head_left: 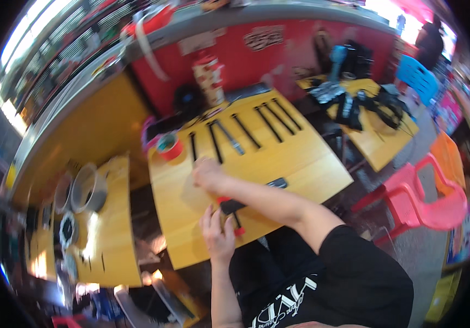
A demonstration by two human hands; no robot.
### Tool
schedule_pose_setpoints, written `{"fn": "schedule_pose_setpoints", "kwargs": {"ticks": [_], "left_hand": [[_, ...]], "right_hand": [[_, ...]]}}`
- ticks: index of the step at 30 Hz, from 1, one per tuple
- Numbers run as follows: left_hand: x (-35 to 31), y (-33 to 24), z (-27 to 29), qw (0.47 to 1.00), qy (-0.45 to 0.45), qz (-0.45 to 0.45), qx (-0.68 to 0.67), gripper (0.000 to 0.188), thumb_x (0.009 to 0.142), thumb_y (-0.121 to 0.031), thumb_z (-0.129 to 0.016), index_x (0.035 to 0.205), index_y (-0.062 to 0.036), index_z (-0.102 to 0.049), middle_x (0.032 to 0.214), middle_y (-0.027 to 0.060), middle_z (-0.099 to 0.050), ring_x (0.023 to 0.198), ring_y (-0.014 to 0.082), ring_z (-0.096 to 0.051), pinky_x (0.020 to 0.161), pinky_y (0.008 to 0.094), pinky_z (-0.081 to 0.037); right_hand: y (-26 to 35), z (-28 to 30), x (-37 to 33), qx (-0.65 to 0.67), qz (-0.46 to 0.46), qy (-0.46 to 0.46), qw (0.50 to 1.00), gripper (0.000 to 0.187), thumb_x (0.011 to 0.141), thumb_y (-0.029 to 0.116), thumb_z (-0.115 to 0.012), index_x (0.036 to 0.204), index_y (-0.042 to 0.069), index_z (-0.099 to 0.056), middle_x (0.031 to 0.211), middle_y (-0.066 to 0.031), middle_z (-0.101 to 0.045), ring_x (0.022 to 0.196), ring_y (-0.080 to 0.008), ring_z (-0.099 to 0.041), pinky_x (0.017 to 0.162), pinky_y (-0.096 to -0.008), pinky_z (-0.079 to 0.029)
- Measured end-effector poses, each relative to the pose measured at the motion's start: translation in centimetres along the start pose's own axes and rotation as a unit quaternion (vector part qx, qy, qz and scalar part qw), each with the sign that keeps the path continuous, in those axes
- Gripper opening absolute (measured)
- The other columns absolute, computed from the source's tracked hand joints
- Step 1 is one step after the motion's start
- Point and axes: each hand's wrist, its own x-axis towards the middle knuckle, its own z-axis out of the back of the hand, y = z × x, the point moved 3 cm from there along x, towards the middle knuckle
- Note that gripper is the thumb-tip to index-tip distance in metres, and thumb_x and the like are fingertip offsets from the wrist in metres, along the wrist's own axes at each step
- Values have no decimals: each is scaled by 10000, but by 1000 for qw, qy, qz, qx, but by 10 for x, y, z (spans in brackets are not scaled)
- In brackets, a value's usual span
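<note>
My right hand (208, 174) is closed over the yellow table (317, 169); what it holds, if anything, is hidden. Beside its knuckles end two long thin black strips (193, 146), part of a row of several black strips (246, 131) with one silver-grey strip (229, 138) among them. My left hand (218, 235) is nearer the table's front edge, fingers apart. Close to those fingers is a black object with red ends (232, 206), partly covered by my right forearm. A small flat black item (277, 183) rests beyond that forearm.
A red tub (170, 147) stands at the table's left edge, a patterned tall container (208, 82) at the back. Another yellow table (117, 218) on the left bears clear buckets (89, 188). At right are a pink chair (418, 199) and a table with black gear (385, 106).
</note>
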Motion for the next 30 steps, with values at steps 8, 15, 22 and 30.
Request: {"fn": "schedule_pose_setpoints", "kwargs": {"ticks": [8, 15, 22, 30], "left_hand": [[0, -5, 3, 1000, -5, -21, -15, 301, 847, -49, -666, 1118, 72, -620, 1270, 270, -583, 1171, 435, -535, 1008, 470, -424], [-2, -1, 3, 1000, 0, -8, 2, 299, 857, -66, -655, 1120, 72, -619, 1266, 267, -569, 1163, 441, -520, 998, 485, -421], [-1, -2, -1, 1000, -10, -13, -4, 291, 868, -72, -636, 1119, 74, -623, 1257, 269, -574, 1147, 446, -522, 988, 494, -421], [-13, 5, 7, 997, -64, 28, -17, 470, 899, -126, -626, 1304, 77, -500, 1323, 279, -526, 1212, 460, -485, 1030, 505, -380]], "right_hand": [[11, -10, -2, -93, 59, -85, 990, 145, 735, 110, -638, 799, 21, -733, 881, -162, -683, 907, -331, -640, 703, -413, -553], [30, -11, 13, -57, 40, -79, 994, 134, 737, 110, -630, 793, 37, -727, 870, -147, -673, 877, -306, -638, 727, -379, -545], [31, -6, 7, -60, 92, -76, 991, 110, 741, 120, -633, 801, 48, -691, 848, -158, -663, 799, -272, -646, 667, -359, -542], [53, 89, -91, -22, 136, -257, 956, 153, 780, 114, -605, 903, 24, -583, 913, -146, -544, 766, -275, -632, 607, -358, -527]]}}
